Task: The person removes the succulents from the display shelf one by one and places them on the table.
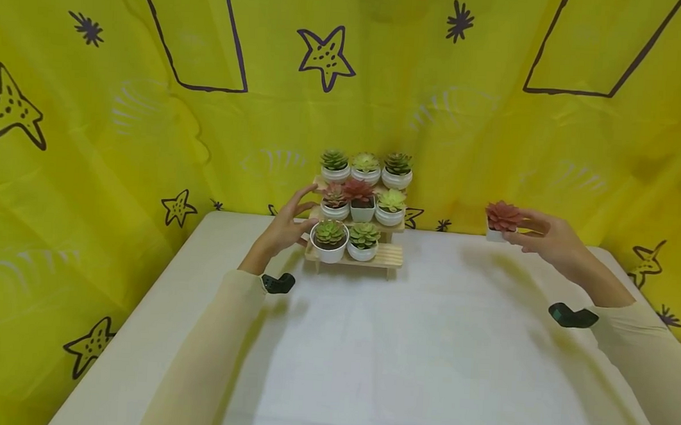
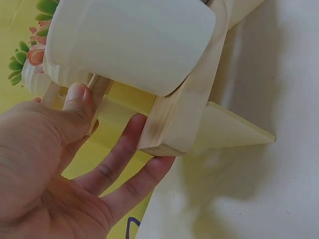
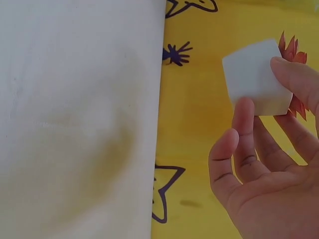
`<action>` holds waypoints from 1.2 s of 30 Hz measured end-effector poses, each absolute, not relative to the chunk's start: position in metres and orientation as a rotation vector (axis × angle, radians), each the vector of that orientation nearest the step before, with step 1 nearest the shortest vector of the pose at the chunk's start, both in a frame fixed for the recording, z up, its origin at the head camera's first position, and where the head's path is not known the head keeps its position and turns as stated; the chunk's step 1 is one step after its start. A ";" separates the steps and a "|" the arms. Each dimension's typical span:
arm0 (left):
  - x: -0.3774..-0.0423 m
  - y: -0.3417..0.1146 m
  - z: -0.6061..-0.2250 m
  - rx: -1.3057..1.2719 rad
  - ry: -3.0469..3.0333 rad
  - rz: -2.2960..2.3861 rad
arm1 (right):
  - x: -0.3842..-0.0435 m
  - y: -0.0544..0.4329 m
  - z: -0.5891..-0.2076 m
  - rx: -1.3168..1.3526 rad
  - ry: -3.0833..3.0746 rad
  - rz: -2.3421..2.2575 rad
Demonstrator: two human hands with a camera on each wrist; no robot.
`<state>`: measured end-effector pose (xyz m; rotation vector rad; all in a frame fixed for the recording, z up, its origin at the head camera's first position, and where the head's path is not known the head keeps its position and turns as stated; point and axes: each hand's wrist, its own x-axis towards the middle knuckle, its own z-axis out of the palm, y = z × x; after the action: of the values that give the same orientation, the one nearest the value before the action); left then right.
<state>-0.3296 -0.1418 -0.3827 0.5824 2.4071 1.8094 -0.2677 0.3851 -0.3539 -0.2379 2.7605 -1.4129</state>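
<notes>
In the head view, a three-step wooden plant stand holds several small potted succulents. My left hand is at its left end. In the left wrist view the thumb lies by the middle board, with fingers behind it, while two fingertips touch the end of the lowest board. A white round pot sits on that board, close to the hand. Off to the right, my right hand holds a red succulent in a white angular pot, pinched between thumb and fingers above the table.
A white-covered table spreads under both arms. Behind it hangs a yellow curtain with drawn stars. Green succulents line the top step; the middle step carries two reddish plants and a pale green one.
</notes>
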 end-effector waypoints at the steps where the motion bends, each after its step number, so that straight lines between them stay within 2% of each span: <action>1: -0.330 -0.141 -0.383 0.578 2.408 1.809 | -0.268 0.387 -0.354 -0.236 2.757 -1.418; 21: -0.330 -0.143 -0.381 0.516 2.409 1.802 | -0.280 0.414 -0.385 -0.239 2.650 -1.458; 36: -0.329 -0.139 -0.385 0.511 2.424 1.803 | -0.282 0.376 -0.402 -0.385 2.596 -1.470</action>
<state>-0.3285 -0.1391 -0.3852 0.5115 2.4245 1.8025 -0.2820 0.3763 -0.4020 -0.3852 2.5963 -1.4703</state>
